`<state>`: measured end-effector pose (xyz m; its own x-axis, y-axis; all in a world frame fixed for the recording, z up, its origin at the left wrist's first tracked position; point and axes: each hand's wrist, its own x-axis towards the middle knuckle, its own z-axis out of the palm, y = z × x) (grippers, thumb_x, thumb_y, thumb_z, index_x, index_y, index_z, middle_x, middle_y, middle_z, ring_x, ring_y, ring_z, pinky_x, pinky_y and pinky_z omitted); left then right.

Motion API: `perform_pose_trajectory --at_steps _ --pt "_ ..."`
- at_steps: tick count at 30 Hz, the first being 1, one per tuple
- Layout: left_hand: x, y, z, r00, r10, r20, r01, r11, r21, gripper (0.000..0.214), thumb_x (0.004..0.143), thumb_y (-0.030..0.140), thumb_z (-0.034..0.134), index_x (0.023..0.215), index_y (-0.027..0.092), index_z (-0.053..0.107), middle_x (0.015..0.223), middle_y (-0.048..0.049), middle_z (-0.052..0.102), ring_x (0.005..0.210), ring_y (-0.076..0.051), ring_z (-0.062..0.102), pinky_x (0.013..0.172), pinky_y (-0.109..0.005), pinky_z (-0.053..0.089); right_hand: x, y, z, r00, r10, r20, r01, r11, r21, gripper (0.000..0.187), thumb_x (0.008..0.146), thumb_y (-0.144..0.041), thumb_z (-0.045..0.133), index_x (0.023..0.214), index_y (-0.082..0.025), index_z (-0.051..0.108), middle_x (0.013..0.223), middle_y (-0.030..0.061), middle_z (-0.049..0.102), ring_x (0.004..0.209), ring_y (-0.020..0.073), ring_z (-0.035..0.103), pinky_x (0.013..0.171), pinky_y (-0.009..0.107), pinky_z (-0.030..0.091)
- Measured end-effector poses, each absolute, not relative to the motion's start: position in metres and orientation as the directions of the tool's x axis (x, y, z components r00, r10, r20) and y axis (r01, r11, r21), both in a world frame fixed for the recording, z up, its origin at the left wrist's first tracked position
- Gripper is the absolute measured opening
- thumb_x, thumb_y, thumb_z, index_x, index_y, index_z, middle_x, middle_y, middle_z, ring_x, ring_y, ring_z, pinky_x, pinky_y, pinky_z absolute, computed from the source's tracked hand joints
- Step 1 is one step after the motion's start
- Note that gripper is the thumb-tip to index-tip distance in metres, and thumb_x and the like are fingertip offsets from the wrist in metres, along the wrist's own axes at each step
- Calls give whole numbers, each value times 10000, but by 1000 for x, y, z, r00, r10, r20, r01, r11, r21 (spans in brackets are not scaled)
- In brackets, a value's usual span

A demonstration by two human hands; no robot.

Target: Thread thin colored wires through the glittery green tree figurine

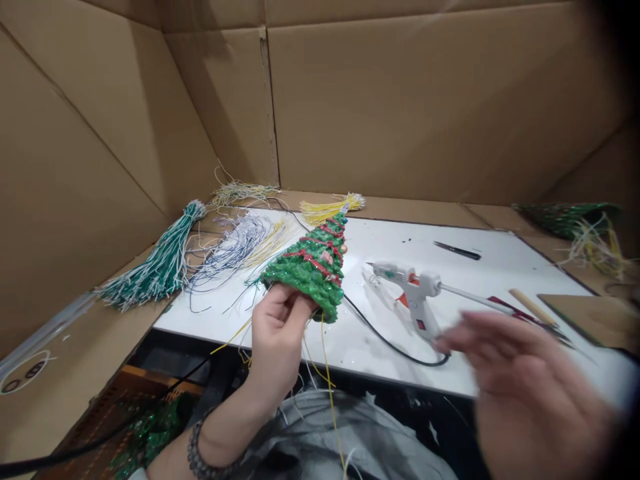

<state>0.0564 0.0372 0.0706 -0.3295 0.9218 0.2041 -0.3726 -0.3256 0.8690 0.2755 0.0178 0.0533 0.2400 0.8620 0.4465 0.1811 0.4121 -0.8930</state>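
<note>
My left hand (280, 327) is closed on the lower edge of a small Christmas tree (315, 260). Green, glittery and cone-shaped, the tree has red garland and small ornaments, and it leans with its tip up and to the right. Several thin yellow and white wires (327, 363) hang out below its base. To the right, my right hand (525, 387) is blurred and raised over the front of the table, fingers stretched to the left with nothing visible in them. Its fingertips are close to the handle of a white glue gun (417, 297), which has a glue stick in its back end.
Left of the tree lie a bundle of green-and-white wires (155, 263) and loose blue wires (235, 243). Yellow wires (333, 208) lie behind it. A black tool (457, 251) and a wooden stick (533, 307) rest on the white board (395, 233). Cardboard walls (400, 100) surround the table.
</note>
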Motion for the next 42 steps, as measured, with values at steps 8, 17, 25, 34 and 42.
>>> perform_pose_trajectory --at_steps 8,17,25,34,42 --pt "54 36 65 -210 947 241 -348 -303 887 118 840 268 742 931 197 769 903 -54 788 804 -166 722 787 -278 576 163 42 95 -276 961 18 -632 -167 -757 722 752 -506 677 1409 -318 444 1399 53 611 1251 288 602 1014 450 519" --pt "56 37 71 -200 954 224 -247 -270 930 106 762 216 786 852 165 764 854 -66 789 782 -198 726 756 -296 576 158 42 96 -196 980 -18 -655 -144 -742 770 696 -426 716 1389 -314 401 1295 35 673 1150 274 658 915 392 568" --pt "64 33 68 -240 948 208 -200 -259 945 95 805 195 733 897 172 732 899 -56 791 823 -187 734 783 -281 575 155 40 91 -170 985 -30 -659 -137 -739 720 678 -439 714 1320 -301 419 1267 40 681 1151 281 656 896 386 575" --pt "69 30 65 -247 934 257 -147 -298 943 145 909 243 634 1033 189 684 1034 -67 771 955 -184 723 863 -271 555 149 38 81 -98 994 -42 -684 -98 -723 675 707 -397 719 1307 -294 427 1227 35 682 1158 268 647 994 413 536" --pt "70 30 54 -245 931 270 -117 -304 945 149 936 245 594 1053 191 670 1041 -66 760 972 -188 714 836 -259 547 144 40 71 -41 999 12 -660 -18 -751 545 780 -391 677 1262 -281 449 1232 35 671 1174 239 628 1046 396 497"
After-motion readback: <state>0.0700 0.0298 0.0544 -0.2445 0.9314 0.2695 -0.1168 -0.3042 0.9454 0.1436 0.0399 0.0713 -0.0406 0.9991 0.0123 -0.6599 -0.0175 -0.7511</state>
